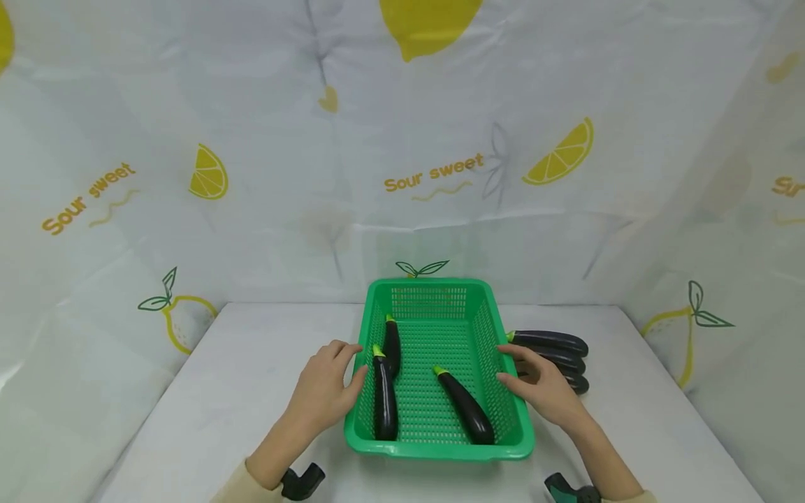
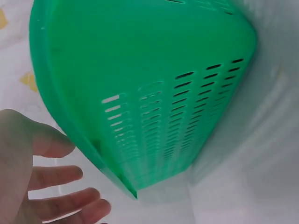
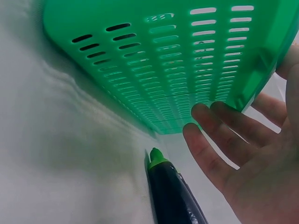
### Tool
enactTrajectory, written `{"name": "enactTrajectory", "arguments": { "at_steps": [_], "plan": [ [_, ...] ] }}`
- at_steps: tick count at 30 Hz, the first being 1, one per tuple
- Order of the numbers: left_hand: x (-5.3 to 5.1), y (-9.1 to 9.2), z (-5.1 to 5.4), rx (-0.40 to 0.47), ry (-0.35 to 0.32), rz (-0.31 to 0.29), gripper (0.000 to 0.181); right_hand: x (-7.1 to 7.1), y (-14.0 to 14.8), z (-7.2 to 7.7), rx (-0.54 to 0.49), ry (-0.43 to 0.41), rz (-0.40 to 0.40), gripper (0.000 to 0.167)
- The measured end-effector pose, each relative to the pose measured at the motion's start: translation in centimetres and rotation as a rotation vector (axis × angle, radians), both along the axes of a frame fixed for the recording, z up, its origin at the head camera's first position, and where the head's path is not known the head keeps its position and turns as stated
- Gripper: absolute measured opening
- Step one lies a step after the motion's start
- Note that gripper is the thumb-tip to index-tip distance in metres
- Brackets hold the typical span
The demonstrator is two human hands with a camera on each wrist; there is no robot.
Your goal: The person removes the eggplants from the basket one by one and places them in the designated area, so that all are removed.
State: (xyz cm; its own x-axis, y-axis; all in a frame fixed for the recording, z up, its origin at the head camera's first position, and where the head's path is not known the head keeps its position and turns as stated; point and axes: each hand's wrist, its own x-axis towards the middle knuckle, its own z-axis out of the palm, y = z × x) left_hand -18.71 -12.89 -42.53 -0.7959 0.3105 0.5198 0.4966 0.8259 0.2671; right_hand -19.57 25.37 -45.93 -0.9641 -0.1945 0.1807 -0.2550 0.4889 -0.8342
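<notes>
A green plastic basket (image 1: 440, 450) stands on the white table, holding three dark eggplants: one at front left (image 1: 385, 398), one behind it (image 1: 392, 346) and one at front right (image 1: 468, 409). My left hand (image 1: 323, 388) is at the basket's left rim, fingers spread. In the left wrist view its thumb (image 2: 51, 142) lies close to the rim; contact is hard to tell. My right hand (image 1: 544, 384) is at the right rim, its fingers (image 3: 229, 135) loosely extended beside the outer wall. Neither hand is curled round the rim.
Outside the basket on the right, partly behind my right hand, lies a stack of eggplants (image 1: 553, 341); one stem end (image 3: 158, 156) shows in the right wrist view. A white sheet (image 1: 283, 230) printed with lemons hangs behind and beside the table (image 1: 207, 419).
</notes>
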Motion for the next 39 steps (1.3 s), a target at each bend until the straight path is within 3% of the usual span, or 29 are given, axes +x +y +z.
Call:
{"name": "enactTrajectory", "arguments": {
  "at_steps": [2, 5, 10, 18, 28, 39],
  "plan": [
    [-0.2, 0.1, 0.3, -0.031, 0.075, -0.034, 0.027, 0.1, -0.1, 0.0, 0.008, 0.014, -0.001, 0.053],
    [-0.4, 0.3, 0.8, -0.054, 0.101, -0.103, 0.026, 0.1, -0.1, 0.1, 0.015, 0.028, -0.005, 0.053],
    [-0.6, 0.6, 1.5, -0.114, 0.043, -0.225, 0.025, 0.2, -0.1, 0.0, 0.015, 0.026, -0.009, 0.053],
    [-1.3, 1.9, 2.6, -0.328, -0.085, -0.409, 0.028, 0.3, -0.1, -0.1, 0.016, 0.018, -0.015, 0.054],
    [-2.6, 3.4, 2.9, -0.665, -0.23, -0.436, 0.042, 0.1, -0.3, 0.1, 0.017, 0.018, -0.022, 0.055],
    [-3.6, 4.7, 2.3, -0.839, -0.321, -0.399, 0.049, 0.2, -0.2, 0.0, -0.002, 0.0, -0.019, 0.056]
  ]
}}
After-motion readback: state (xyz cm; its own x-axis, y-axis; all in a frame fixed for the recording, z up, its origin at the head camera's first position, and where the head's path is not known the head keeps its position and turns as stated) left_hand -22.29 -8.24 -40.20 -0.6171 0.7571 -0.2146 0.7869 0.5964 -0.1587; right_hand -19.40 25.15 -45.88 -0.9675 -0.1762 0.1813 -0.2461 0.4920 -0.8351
